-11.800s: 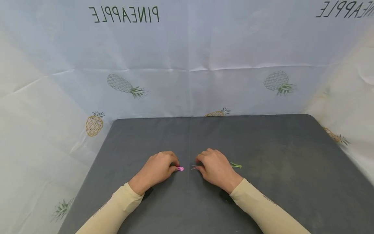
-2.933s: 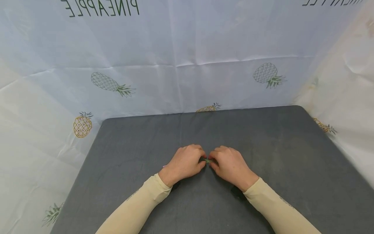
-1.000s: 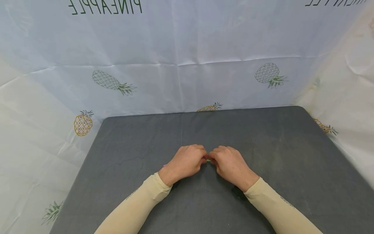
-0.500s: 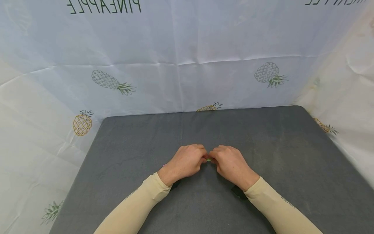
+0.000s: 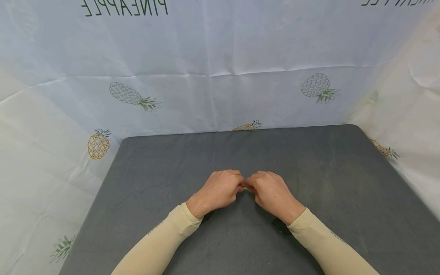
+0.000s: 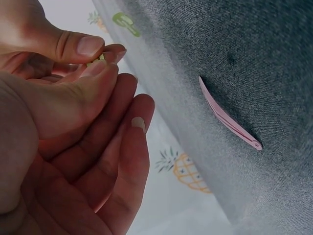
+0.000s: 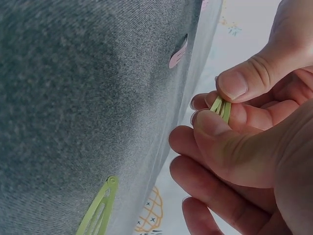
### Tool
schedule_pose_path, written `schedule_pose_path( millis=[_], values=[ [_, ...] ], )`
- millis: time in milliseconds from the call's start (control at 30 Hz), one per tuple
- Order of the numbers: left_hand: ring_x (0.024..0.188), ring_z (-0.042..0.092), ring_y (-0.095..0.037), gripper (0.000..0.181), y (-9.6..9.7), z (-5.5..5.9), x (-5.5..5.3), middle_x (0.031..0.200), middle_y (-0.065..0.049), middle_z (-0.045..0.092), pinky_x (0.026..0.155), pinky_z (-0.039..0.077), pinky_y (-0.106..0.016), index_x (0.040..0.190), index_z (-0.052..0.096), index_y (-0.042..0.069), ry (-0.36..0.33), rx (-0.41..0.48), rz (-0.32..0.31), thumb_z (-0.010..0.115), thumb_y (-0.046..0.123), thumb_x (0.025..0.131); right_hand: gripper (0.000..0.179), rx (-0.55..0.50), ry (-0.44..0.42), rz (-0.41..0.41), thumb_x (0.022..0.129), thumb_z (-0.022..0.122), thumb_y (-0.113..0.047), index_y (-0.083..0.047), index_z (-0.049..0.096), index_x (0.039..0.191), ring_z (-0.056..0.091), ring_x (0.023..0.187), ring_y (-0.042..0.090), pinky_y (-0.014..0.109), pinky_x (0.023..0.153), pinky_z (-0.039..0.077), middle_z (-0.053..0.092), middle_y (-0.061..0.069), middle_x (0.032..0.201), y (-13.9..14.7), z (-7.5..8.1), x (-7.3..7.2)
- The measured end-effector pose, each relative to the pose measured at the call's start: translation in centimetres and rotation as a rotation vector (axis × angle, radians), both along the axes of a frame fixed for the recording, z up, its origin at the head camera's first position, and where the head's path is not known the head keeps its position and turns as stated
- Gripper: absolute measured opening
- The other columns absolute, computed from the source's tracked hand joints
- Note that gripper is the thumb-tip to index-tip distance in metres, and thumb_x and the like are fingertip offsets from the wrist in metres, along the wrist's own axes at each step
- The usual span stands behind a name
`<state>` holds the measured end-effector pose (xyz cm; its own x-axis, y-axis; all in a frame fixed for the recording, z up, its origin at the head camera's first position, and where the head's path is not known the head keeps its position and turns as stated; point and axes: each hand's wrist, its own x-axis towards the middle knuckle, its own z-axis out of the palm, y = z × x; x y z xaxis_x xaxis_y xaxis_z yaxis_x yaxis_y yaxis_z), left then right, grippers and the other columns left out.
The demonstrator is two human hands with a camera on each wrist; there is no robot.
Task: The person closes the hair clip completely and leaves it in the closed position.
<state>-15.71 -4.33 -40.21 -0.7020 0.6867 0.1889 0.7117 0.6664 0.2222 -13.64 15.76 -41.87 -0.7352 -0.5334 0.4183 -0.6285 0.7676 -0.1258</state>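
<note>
A small green snap hair clip [image 7: 222, 106] is pinched between both hands, which meet near the middle of the dark table [image 5: 292, 156]. The left hand [image 5: 221, 191] holds one end with thumb and fingertips; the right hand [image 5: 271, 194] pinches the other end. Fingertips cover much of the clip, and only a thin green strip shows in the head view. A pink hair clip [image 6: 227, 117] lies on the cloth by the left wrist, mostly hidden behind that hand in the head view. Below the right hand another green hair clip [image 7: 100, 208] rests on the table, hidden from the head view.
In the right wrist view, a pink clip [image 7: 178, 54] lies farther off, with another bit of pink [image 7: 205, 5] at the top edge. A white pineapple-print cloth [image 5: 220, 57] hangs behind and beside the table. A black device [image 5: 280, 226] sits under the right wrist.
Since the oldest frame, both hands have shifted right and come together, from pink clips to a green one. The pink clip now lies behind the left wrist. Over the last second the hands barely move.
</note>
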Motion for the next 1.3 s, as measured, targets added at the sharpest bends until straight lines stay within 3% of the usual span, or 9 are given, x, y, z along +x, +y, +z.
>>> schedule_pose_path(
  millis=[433, 733, 967, 1300],
  values=[
    [0.081, 0.072, -0.011, 0.007, -0.28, -0.47, 0.28, 0.093, 0.005, 0.076, 0.068, 0.058, -0.024, 0.094, 0.081, 0.021, -0.017, 0.022, -0.001, 0.08, 0.015, 0.099, 0.036, -0.031, -0.034, 0.017, 0.086, 0.078, 0.012, -0.02, 0.069, 0.072, 0.045, 0.06, 0.006, 0.022, 0.057, 0.039, 0.052, -0.007, 0.063, -0.05, -0.17, 0.32],
    [0.078, 0.071, -0.011, 0.008, -0.25, -0.5, 0.18, 0.093, 0.004, 0.075, 0.065, 0.056, -0.024, 0.093, 0.081, 0.02, -0.029, 0.028, 0.009, 0.079, 0.015, 0.099, 0.025, -0.041, -0.072, -0.01, 0.087, 0.086, 0.001, -0.019, 0.074, 0.078, 0.049, 0.061, 0.008, 0.023, 0.059, 0.044, 0.058, -0.006, 0.067, 0.05, -0.37, 0.38],
    [0.076, 0.07, -0.011, 0.005, -0.56, -0.32, -0.25, 0.094, 0.004, 0.075, 0.064, 0.055, -0.024, 0.095, 0.081, 0.019, -0.07, 0.063, 0.023, 0.079, 0.017, 0.1, 0.017, -0.05, -0.096, -0.043, 0.086, 0.092, -0.009, -0.02, 0.08, 0.092, 0.058, 0.071, 0.008, 0.026, 0.065, 0.052, 0.07, -0.007, 0.081, 0.24, 0.16, 0.15],
    [0.076, 0.068, -0.011, 0.006, -0.76, -0.01, -0.51, 0.094, 0.003, 0.075, 0.066, 0.056, -0.026, 0.094, 0.081, 0.018, -0.132, 0.085, 0.025, 0.079, 0.016, 0.099, 0.02, -0.043, -0.075, -0.025, 0.086, 0.09, -0.005, -0.018, 0.075, 0.084, 0.056, 0.068, 0.009, 0.027, 0.064, 0.052, 0.066, -0.006, 0.077, 0.13, 0.24, -0.11]
  ],
)
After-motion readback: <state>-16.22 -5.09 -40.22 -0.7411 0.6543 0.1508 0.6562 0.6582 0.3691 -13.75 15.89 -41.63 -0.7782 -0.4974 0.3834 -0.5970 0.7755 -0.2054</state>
